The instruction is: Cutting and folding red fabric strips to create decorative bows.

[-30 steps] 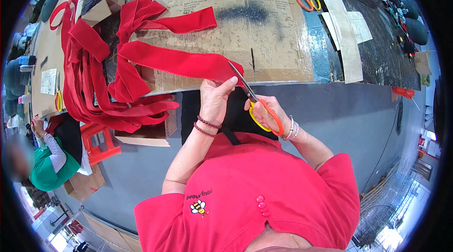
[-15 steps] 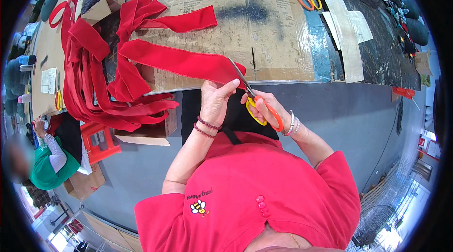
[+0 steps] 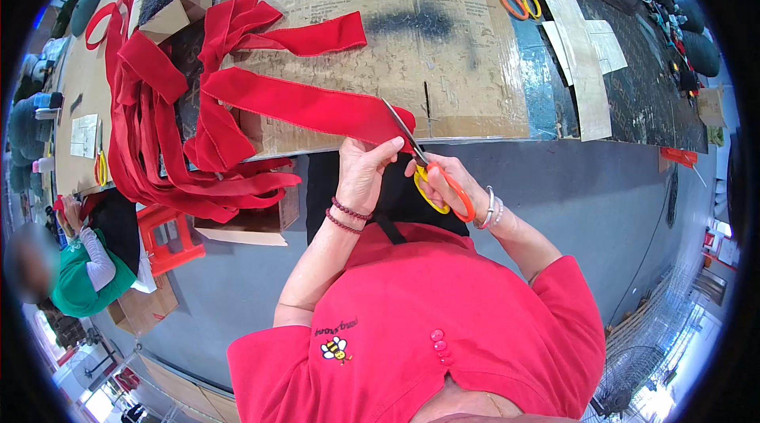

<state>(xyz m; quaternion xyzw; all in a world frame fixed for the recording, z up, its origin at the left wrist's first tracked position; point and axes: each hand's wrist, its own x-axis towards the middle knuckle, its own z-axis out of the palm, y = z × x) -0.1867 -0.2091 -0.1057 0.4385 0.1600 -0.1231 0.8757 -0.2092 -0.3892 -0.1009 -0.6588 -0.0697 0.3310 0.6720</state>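
Observation:
A wide red ribbon [image 3: 305, 105] stretches across the cardboard near the table's front edge. Its right end is pinched between the thumb and fingers of my left hand [image 3: 366, 170]. My right hand [image 3: 443, 179] grips a pair of scissors [image 3: 453, 193] with one orange and one yellow handle. The scissor blades are spread and lie at the ribbon's end, one of them over the red cloth; part of the other is hidden. To the left, a heap of long red ribbon [image 3: 150, 138] hangs in folds over the table edge, with another loose end [image 3: 324, 35] farther back.
Cardboard sheets [image 3: 475, 59] cover the tabletop. Another pair of scissors [image 3: 518, 0] lies at the far right, near pale card strips [image 3: 576, 67]. An open carton [image 3: 170, 7] stands at the back left. A co-worker in green [image 3: 91, 273] works at the left, near an orange-red stool [image 3: 168, 239].
Little differs: my hands, the scissors and the ribbon hold nearly the same positions, with a very slight shift of the whole view. The co-worker's hand has moved slightly.

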